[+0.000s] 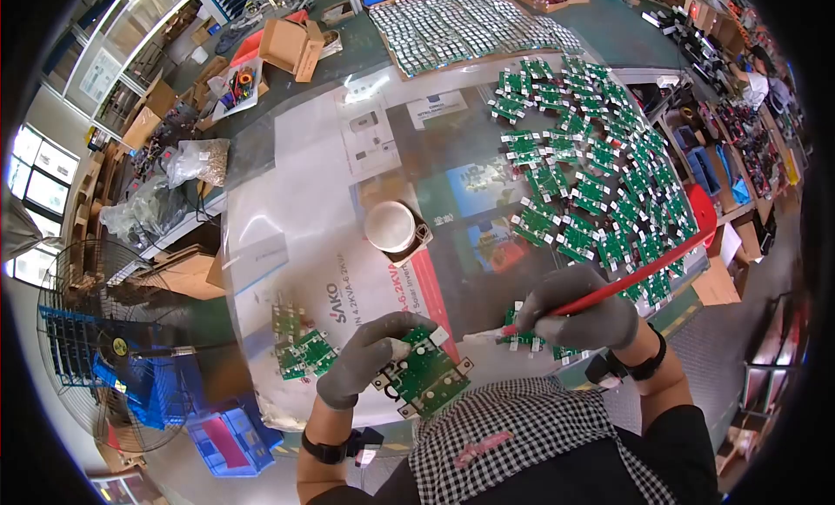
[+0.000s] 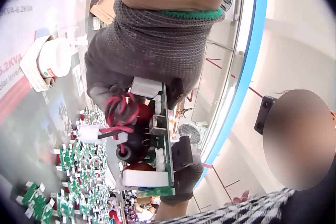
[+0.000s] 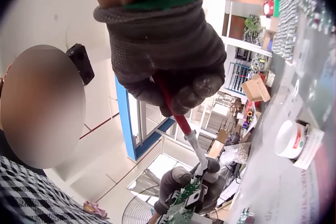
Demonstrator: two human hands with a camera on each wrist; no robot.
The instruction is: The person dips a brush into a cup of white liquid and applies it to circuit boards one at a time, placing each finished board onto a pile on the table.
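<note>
My gloved left hand [image 1: 361, 366] grips a green circuit board [image 1: 426, 374] by its edge, tilted in front of the checkered apron. In the left wrist view the board [image 2: 169, 145] is edge-on, showing a coil of red wire [image 2: 123, 113], white blocky parts and black brackets. My gloved right hand [image 1: 583, 309] holds a long red-handled brush [image 1: 644, 283] with a whitened tip. In the right wrist view the brush tip [image 3: 198, 153] reaches down to the held board's edge, close to the left fingers.
A white tub [image 1: 390, 227] stands in a small box mid-table. Many green boards [image 1: 591, 192] cover the table's right side; a few lie at front left [image 1: 304, 353]. Rows of small parts [image 1: 470, 26] fill the back. A fan [image 1: 117, 348] and blue crate [image 1: 230, 444] stand left.
</note>
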